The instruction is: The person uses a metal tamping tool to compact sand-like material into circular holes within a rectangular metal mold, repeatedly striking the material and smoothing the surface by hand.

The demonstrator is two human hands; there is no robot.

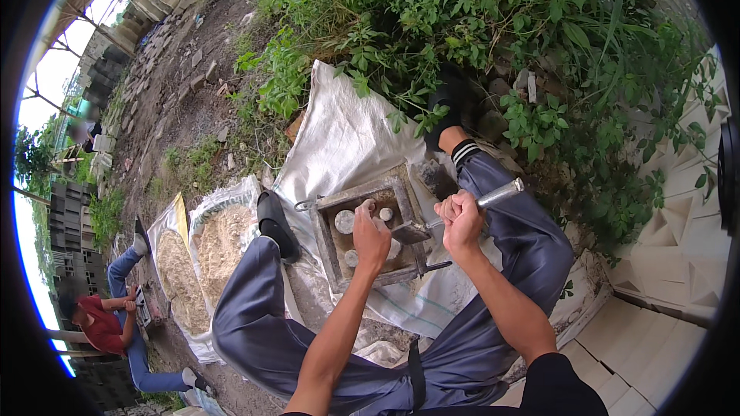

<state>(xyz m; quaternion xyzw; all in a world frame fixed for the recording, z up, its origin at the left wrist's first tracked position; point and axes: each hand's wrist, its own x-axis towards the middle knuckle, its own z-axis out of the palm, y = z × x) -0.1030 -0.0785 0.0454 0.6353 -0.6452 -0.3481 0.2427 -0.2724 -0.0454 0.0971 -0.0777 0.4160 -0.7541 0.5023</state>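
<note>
The right hand (460,219) is clenched in a full fist around a metal-handled trowel (470,208); the shiny handle end sticks out to the upper right of the fist, and the blade (411,232) runs down-left into a square metal mould box (370,231). The left hand (371,237) lies over the middle of the box with fingers curled downward onto its contents; whether it clasps anything cannot be told, since the fingertips are hidden.

The mould box, grey and caked with mortar, sits between the person's spread legs, and pale round shapes (344,221) show inside it beside the left hand. A thin metal handle (306,204) juts from its upper left corner. The box rests on a white woven sack (339,138) spread on the ground.

The person wears grey-blue trousers (254,316) and black shoes; the left shoe (276,223) is just beside the box, the right shoe (447,107) is against green weeds (478,23). To the left, open sacks hold pale sand (220,242). Farther left, another person in a red shirt (100,327) sits on the dirt. Pale moulded blocks (663,254) are stacked at the right.
</note>
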